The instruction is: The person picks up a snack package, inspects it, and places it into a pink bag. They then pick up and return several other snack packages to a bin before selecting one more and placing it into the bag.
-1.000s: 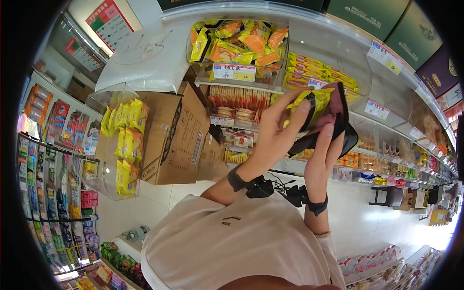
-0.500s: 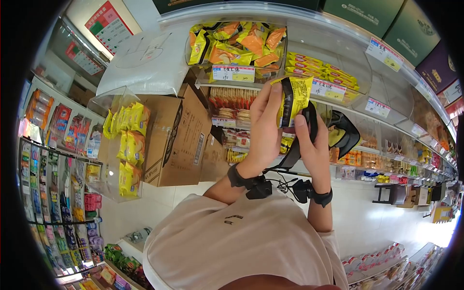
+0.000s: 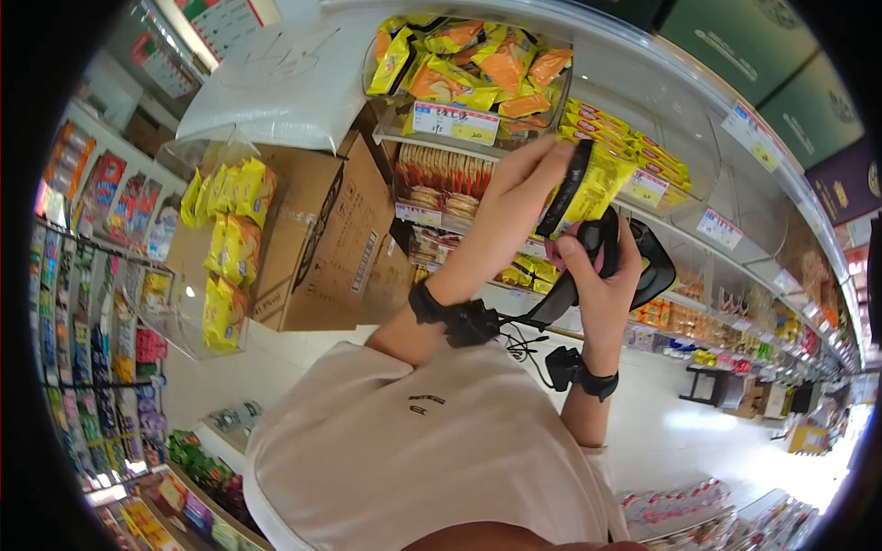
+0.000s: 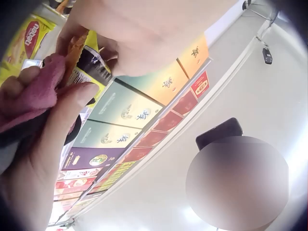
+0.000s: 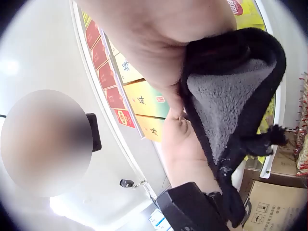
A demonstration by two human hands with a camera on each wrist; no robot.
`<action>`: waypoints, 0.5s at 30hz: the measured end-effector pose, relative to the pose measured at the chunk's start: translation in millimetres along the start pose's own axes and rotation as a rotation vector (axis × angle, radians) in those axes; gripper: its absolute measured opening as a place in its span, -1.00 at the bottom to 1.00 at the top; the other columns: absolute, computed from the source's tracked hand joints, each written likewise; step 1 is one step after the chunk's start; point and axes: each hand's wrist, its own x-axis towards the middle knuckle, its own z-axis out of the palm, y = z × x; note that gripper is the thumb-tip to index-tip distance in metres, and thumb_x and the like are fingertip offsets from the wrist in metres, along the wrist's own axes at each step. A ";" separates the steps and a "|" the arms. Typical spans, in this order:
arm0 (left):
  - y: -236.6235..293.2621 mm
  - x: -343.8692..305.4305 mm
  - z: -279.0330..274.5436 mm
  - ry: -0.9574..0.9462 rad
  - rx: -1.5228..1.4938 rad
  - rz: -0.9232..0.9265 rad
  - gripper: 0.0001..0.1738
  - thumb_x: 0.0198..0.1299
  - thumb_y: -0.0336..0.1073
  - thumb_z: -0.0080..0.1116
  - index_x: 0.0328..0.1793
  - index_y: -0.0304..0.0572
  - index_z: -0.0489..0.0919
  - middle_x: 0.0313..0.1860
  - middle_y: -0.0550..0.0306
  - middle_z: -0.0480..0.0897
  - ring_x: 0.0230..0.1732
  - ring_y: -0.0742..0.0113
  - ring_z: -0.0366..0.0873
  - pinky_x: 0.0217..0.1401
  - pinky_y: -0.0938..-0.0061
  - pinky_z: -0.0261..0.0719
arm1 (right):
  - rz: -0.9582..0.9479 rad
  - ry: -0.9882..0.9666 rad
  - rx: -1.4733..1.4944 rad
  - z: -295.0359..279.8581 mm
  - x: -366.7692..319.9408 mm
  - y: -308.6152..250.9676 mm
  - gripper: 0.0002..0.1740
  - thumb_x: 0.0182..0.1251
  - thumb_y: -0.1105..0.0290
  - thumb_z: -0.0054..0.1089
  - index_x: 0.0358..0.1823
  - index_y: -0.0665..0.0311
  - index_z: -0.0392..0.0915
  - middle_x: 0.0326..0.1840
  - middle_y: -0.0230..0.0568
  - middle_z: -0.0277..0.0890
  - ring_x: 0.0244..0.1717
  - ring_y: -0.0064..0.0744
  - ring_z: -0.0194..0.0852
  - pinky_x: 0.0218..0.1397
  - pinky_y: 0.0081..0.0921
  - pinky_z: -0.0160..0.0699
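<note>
My left hand [image 3: 516, 207] pinches a yellow packet with a black band [image 3: 602, 179] near its upper left edge, and the packet leans to the right. Just below it, my right hand [image 3: 608, 285] grips a black fabric item [image 3: 654, 262], thumb over a pink part. In the left wrist view the pink cloth [image 4: 45, 91] bunches under the right hand's fingers, close beside the packet [image 4: 91, 65]. Grey fleece lining [image 5: 216, 96] shows inside the black fabric in the right wrist view. What the item holds is hidden.
A clear bin of yellow and orange packets [image 3: 441, 78] stands behind the hands, with yellow packs [image 3: 661, 161] to its right. Cardboard boxes [image 3: 344, 239] and a clear rack of yellow packets [image 3: 230, 239] are on the left. Cables [image 3: 524, 344] hang between the wrists.
The left hand has shifted the packet slightly right and tilted it over, its black band now on the left. The right hand still grips the black item. The head view has turned slightly.
</note>
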 end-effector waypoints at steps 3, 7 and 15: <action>4.0 13.1 -9.7 -0.158 0.180 -0.011 -0.64 0.48 -0.15 0.02 0.03 -0.38 0.58 -0.14 0.24 0.62 -0.13 0.60 0.51 -0.09 0.63 0.46 | -0.035 -0.014 -0.060 4.3 -1.0 5.2 -0.59 0.20 0.56 0.44 0.03 0.45 0.46 -0.17 -0.24 0.62 -0.21 -0.57 0.61 -0.12 -0.60 0.63; 0.7 20.9 -14.5 -0.177 0.280 0.003 -0.59 0.46 -0.13 0.06 0.03 -0.44 0.58 -0.18 0.29 0.63 -0.19 0.67 0.50 -0.16 0.68 0.45 | -0.076 0.016 -0.198 11.7 0.9 11.3 -0.61 0.18 0.56 0.47 -0.01 0.42 0.49 -0.20 -0.29 0.64 -0.24 -0.61 0.61 -0.12 -0.63 0.59; -7.0 31.0 -33.9 -0.135 0.258 -0.026 -0.57 0.45 -0.10 0.06 0.04 -0.43 0.62 -0.20 0.27 0.66 -0.21 0.66 0.53 -0.19 0.66 0.46 | -0.061 0.023 -0.190 33.5 8.2 11.2 -0.60 0.17 0.59 0.45 -0.01 0.42 0.46 -0.21 -0.29 0.65 -0.27 -0.61 0.62 -0.18 -0.67 0.58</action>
